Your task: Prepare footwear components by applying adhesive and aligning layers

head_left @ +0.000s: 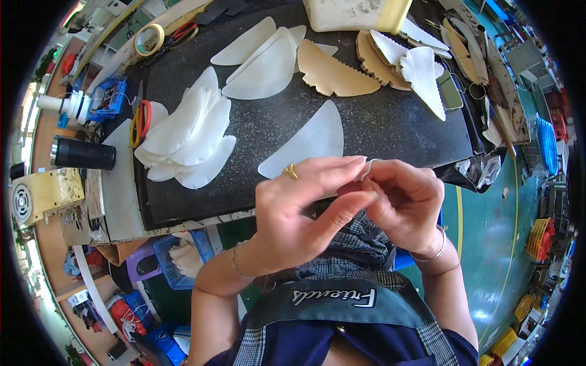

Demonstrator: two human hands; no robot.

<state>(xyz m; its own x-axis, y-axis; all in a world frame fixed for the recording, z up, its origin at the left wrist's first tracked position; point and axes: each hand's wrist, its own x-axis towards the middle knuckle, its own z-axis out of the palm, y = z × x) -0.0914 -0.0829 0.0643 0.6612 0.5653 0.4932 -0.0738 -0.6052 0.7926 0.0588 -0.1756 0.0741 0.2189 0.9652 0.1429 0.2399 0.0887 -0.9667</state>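
My left hand (302, 204), with a ring on one finger, and my right hand (406, 198) meet fingertip to fingertip above the table's front edge. A thin pale edge (367, 169) shows between the fingertips; what it belongs to is mostly hidden. My right fingers are bent in a pinch, while the left thumb and fingers reach toward them. Just beyond my left hand, a single white curved sheet (311, 141) lies flat on the black mat (256, 125). Farther left is a fanned pile of white curved sheets (192, 134).
More translucent sheets (265, 67) lie toward the back. Scalloped tan pieces (332, 70) and white jagged-edged pieces (421, 73) lie back right, near a white container (357, 15). Scissors (141, 122) and a black cylinder (82, 152) are at left; long-handled tools (503, 131) line the right edge.
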